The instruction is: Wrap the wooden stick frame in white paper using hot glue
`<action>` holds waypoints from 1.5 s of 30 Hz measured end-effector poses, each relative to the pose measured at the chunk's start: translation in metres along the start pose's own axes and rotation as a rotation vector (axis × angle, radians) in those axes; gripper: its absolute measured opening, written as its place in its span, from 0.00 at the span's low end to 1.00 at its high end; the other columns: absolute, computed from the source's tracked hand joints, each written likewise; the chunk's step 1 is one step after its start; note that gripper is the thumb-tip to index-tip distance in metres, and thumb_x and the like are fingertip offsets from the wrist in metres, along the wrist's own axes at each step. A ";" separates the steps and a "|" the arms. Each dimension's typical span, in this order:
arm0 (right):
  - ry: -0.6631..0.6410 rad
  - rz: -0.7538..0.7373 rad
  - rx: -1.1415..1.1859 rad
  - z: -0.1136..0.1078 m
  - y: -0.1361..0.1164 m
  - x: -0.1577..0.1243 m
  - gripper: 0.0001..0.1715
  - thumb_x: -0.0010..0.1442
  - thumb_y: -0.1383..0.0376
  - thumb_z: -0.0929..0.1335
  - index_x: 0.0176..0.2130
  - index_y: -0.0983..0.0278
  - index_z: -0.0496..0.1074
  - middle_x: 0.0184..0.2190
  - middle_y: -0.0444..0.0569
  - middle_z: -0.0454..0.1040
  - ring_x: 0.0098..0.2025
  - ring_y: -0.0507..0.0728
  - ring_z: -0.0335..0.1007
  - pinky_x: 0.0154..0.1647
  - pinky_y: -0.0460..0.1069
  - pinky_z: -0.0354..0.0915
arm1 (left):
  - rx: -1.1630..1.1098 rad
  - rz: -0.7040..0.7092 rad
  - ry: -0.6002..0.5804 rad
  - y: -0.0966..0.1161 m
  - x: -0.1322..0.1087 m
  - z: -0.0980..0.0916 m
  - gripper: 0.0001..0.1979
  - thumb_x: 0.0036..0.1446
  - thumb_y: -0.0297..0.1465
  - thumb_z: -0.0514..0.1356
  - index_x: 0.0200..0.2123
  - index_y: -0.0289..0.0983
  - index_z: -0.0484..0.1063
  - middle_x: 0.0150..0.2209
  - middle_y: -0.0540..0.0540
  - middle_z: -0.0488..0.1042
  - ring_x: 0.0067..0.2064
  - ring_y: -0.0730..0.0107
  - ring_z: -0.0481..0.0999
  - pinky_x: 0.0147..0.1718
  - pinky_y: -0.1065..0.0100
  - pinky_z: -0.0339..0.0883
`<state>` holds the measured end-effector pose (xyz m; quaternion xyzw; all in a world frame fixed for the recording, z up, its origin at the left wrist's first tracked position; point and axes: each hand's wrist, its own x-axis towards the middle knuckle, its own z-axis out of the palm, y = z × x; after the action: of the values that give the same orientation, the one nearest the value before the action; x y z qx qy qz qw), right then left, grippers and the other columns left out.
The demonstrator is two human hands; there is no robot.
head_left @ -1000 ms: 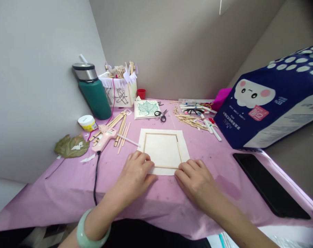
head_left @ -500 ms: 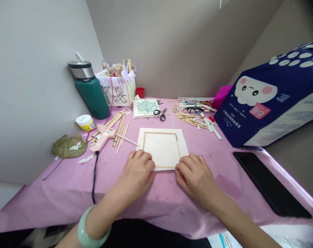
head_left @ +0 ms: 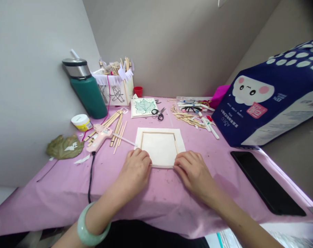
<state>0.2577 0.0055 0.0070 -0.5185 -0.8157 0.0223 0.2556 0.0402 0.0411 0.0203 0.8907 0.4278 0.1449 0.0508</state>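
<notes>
A white sheet of paper lies in front of me with a square frame of thin wooden sticks on it. At the near left corner, my left hand is closed, its fingers pinching the paper's edge. My right hand pinches the near right corner the same way, fingers bent and thumb below. Between the hands, the near edge of the paper stands up against the near stick. Both near corners are hidden under my fingers. A pink glue gun rests to the left, its glue stick reaching the paper.
Loose wooden sticks, a dried leaf, a white jar and a green bottle are at left. Scissors and a leaf picture lie behind. A phone and a large blue package stand at right.
The paper's near edge has been turned up, so the near stick now shows white instead of bare wood. Both hands keep their grip. The whole view has shifted slightly.
</notes>
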 end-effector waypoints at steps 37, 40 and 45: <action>-0.145 0.126 0.009 0.005 0.006 0.016 0.07 0.59 0.71 0.64 0.29 0.62 0.65 0.31 0.47 0.69 0.37 0.57 0.61 0.37 0.51 0.56 | 0.068 0.162 0.111 0.021 -0.042 0.021 0.19 0.61 0.34 0.55 0.53 0.32 0.67 0.50 0.40 0.73 0.53 0.53 0.69 0.57 0.47 0.58; -0.157 0.128 0.015 0.004 0.008 0.016 0.07 0.59 0.71 0.64 0.30 0.62 0.65 0.31 0.47 0.69 0.37 0.57 0.61 0.37 0.52 0.56 | 0.090 0.149 0.114 0.021 -0.041 0.021 0.19 0.61 0.35 0.56 0.53 0.33 0.67 0.54 0.38 0.71 0.54 0.52 0.68 0.56 0.48 0.59; -0.167 0.151 0.023 0.003 0.005 0.017 0.07 0.59 0.71 0.64 0.29 0.63 0.66 0.31 0.47 0.69 0.37 0.57 0.62 0.38 0.52 0.56 | 0.107 0.082 0.111 0.022 -0.036 0.024 0.23 0.60 0.39 0.57 0.54 0.32 0.66 0.54 0.37 0.71 0.51 0.50 0.69 0.52 0.47 0.60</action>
<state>0.2550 0.0233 0.0096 -0.5716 -0.7926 0.0940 0.1905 0.0427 -0.0002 -0.0056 0.8996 0.4001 0.1731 -0.0265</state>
